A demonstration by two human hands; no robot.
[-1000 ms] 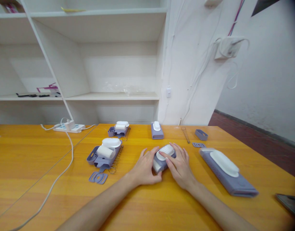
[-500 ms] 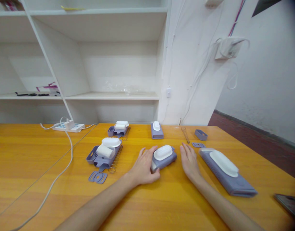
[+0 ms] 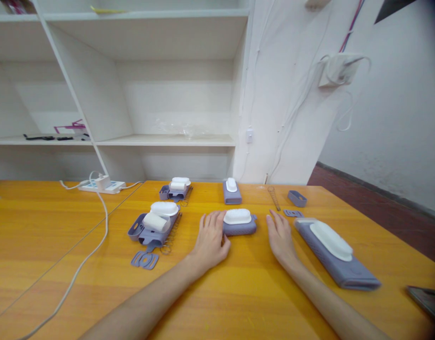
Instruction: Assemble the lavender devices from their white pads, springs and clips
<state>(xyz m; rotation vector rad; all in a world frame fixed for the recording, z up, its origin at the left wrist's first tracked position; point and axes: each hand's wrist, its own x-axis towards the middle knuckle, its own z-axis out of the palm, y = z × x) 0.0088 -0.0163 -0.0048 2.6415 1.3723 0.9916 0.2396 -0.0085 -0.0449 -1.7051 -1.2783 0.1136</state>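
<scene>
Touching purple case (image 3: 240,227): left hand (image 3: 210,238).

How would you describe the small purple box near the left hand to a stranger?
Find the orange table, then its middle. The small purple box with a white cap touches the left hand. Its twin behind lies lengthwise; this one lies crosswise.

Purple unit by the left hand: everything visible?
The purple unit is a small rounded block, plastic by its look, with a white oval cap on top. It lies flat, long side across the view, on the wooden table. The left hand touches its left end; the right hand lies apart.
</scene>
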